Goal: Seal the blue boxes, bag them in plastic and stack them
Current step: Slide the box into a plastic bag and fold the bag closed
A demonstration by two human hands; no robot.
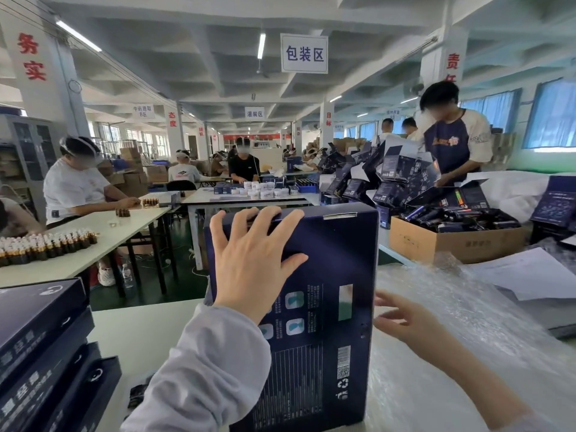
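Stacked blue boxes (40, 338) fill the lower left corner of the frame, lying flat on the white table (140, 332). Right of them, a grey sleeve (202, 369) leads up to the left hand (249, 263). That hand lies spread and flat against the printed face of one blue box (327, 353), its fingertips at the box's top edge. This box stands upright on the table at centre frame, with a pale strip (339, 216) on its top edge. Just right of the box, the right hand (402, 319) hovers with fingers apart and holds nothing; it is blurred, so contact with the box cannot be told. Under it spreads clear bubble plastic (452, 307). Toward the right edge lie a white sheet (530, 272) and, above it, a cardboard carton (452, 241) of dark packs.
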